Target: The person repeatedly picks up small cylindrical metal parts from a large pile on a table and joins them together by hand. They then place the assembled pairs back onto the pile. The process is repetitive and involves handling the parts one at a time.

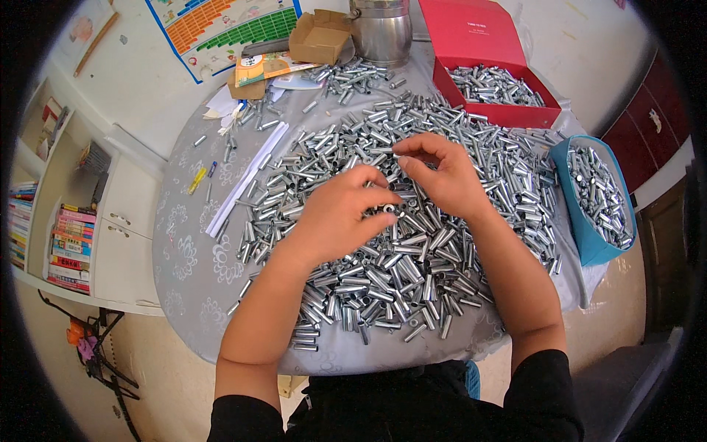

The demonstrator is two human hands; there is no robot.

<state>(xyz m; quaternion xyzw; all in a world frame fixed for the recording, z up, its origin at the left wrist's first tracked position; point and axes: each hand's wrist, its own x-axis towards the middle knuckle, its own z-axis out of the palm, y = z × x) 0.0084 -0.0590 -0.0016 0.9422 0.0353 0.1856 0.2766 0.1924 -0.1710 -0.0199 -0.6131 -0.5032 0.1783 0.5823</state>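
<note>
A wide heap of shiny metal tubes (427,291) covers much of the round table, and both my hands are over its middle. My left hand (339,210) is closed, its thumb and fingers curled round a small metal tube (389,209) whose open ring end shows between the fingertips. Slightly farther off and to the right, my right hand (442,177) is pinched, thumb against forefinger. A slim metal piece (381,151) appears at its fingertips, seemingly a tube, though the pile behind makes its outline hard to separate.
A red box (515,114) of metal pieces sits with its lid up at the back right; a blue fabric bin (598,254) of them stands right. Behind are a steel pot (383,33) and a cardboard box (318,35). White strips (247,180) and a yellow marker (197,180) lie left.
</note>
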